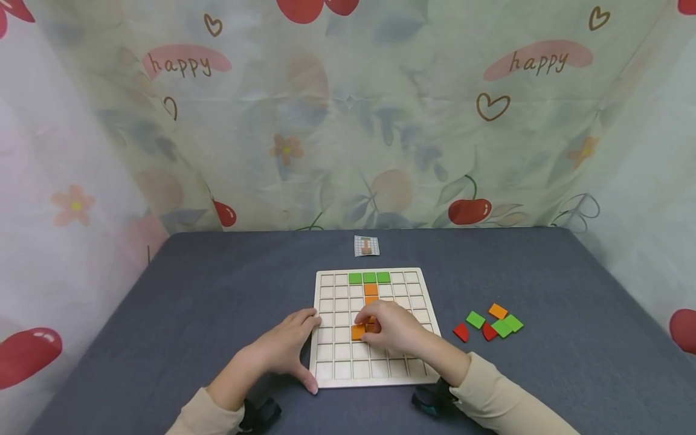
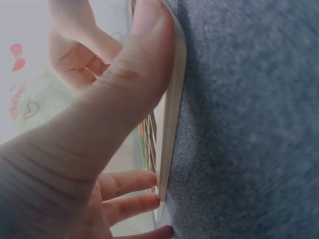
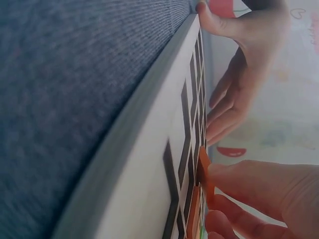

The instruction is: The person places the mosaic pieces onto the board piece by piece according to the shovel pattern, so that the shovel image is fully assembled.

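Observation:
A pale wooden grid board (image 1: 375,382) lies on the table. Three green square tiles (image 1: 370,278) fill part of its top row, and orange square tiles (image 1: 371,290) run down a column beneath them, partly hidden by my right hand (image 1: 399,329). That hand pinches an orange square tile (image 3: 205,172) between thumb and fingers; in the right wrist view the tile is tilted over the grid, beside another orange tile (image 3: 193,214). Spread along the board's left edge, my left hand (image 1: 283,347) touches it, with the thumb (image 2: 144,64) at the near corner.
Right of the board lie loose tiles: several green squares (image 1: 475,319), an orange square (image 1: 497,311) and two red curved-edge pieces (image 1: 461,332). Behind the board is a small printed card (image 1: 367,246). A patterned cloth (image 1: 348,121) hangs past the dark table's (image 1: 244,266) far edge.

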Action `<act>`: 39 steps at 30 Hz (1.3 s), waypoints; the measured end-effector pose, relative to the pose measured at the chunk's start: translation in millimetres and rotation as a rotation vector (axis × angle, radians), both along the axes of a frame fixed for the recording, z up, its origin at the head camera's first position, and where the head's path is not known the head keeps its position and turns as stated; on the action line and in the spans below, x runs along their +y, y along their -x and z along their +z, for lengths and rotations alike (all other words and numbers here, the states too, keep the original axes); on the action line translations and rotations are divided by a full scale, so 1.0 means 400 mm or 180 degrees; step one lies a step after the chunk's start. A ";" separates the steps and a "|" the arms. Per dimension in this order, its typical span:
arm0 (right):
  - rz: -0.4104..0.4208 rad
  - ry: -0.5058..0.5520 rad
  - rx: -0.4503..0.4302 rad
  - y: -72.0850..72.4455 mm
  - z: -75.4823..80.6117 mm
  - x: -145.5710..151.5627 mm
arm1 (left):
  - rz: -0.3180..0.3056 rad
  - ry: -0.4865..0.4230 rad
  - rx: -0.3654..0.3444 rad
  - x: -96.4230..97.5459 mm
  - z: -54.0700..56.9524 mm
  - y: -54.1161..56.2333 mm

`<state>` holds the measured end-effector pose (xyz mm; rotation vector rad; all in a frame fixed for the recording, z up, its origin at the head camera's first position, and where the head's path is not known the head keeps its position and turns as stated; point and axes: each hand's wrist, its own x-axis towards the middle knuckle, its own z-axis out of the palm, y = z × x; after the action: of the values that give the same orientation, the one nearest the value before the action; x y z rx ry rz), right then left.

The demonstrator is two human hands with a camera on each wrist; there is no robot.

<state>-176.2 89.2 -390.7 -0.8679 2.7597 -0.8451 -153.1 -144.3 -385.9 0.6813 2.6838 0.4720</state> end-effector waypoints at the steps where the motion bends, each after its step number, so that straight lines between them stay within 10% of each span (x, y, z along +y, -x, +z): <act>1: 0.0006 -0.0004 0.0000 0.000 0.000 -0.001 | -0.0002 -0.0008 0.0004 0.000 0.000 -0.001; 17: -0.0157 0.0038 -0.0046 0.003 0.018 0.029 | -0.0020 -0.0039 0.0004 -0.003 -0.001 -0.002; 39: -0.0836 0.0157 0.0109 0.028 0.043 0.346 | -0.0008 -0.0081 -0.0042 -0.009 -0.014 0.005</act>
<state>-187.5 227.7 -373.6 -0.5374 2.9373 -0.9500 -155.1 -147.7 -391.6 0.6860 2.6685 0.5090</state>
